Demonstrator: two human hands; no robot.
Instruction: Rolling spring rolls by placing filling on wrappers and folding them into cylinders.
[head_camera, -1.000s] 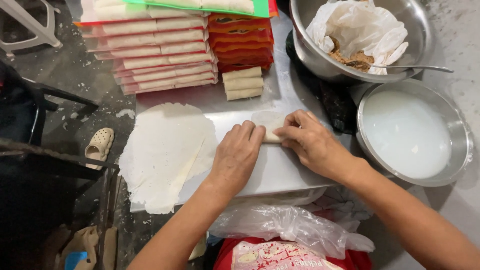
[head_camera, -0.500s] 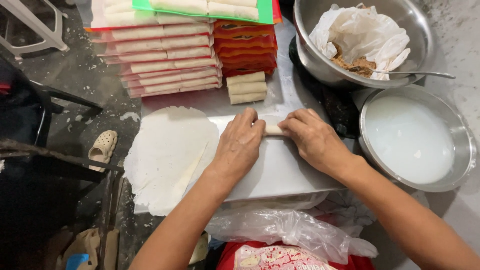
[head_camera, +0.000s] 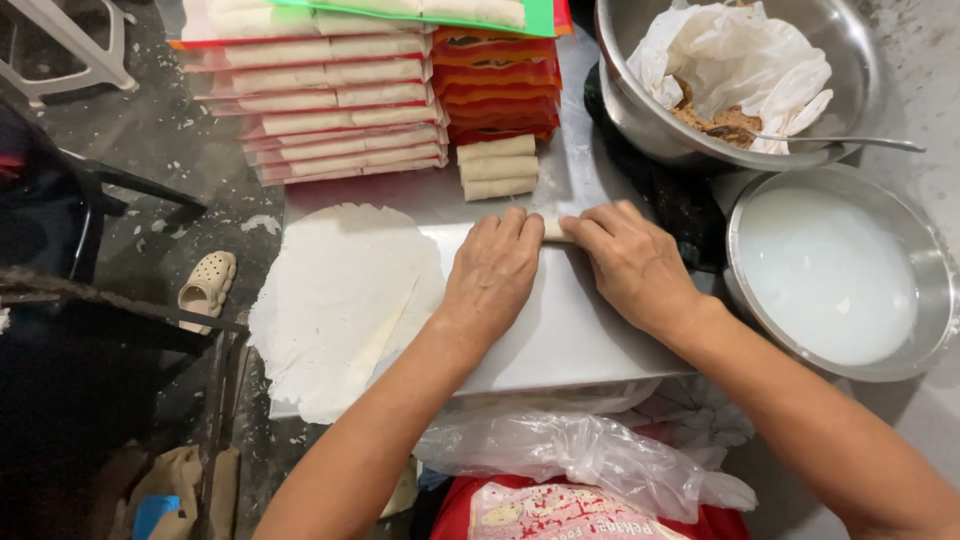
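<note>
Both hands are pressing down on one thin roll (head_camera: 553, 230) that is lying on the white board (head_camera: 560, 330) in the middle of the counter (head_camera: 575, 170). The roll's long axis is running left to right across the view, and only a short pale piece of it is showing in the gap between the two hands; the rest is hidden under the fingers.

The left hand (head_camera: 492, 272) is lying flat and palm down, fingers spread narrow and curled lightly over the roll's left end. The right hand (head_camera: 630, 262) is doing the same over the right end, its fingers pointing in towards the left hand. Neither hand is nearer; each is covering its own half, and the roll is sitting just under the fingertips, on the far side of both palms.

Beyond the roll, three finished rolls (head_camera: 497, 167) are lying stacked with the same left-to-right axis. A stack of round wrappers (head_camera: 340, 300) is lying just to the left of the left hand, overlapping the board's edge. To the right, well clear of the right hand, a bowl of white liquid (head_camera: 835, 275) is standing.
</note>
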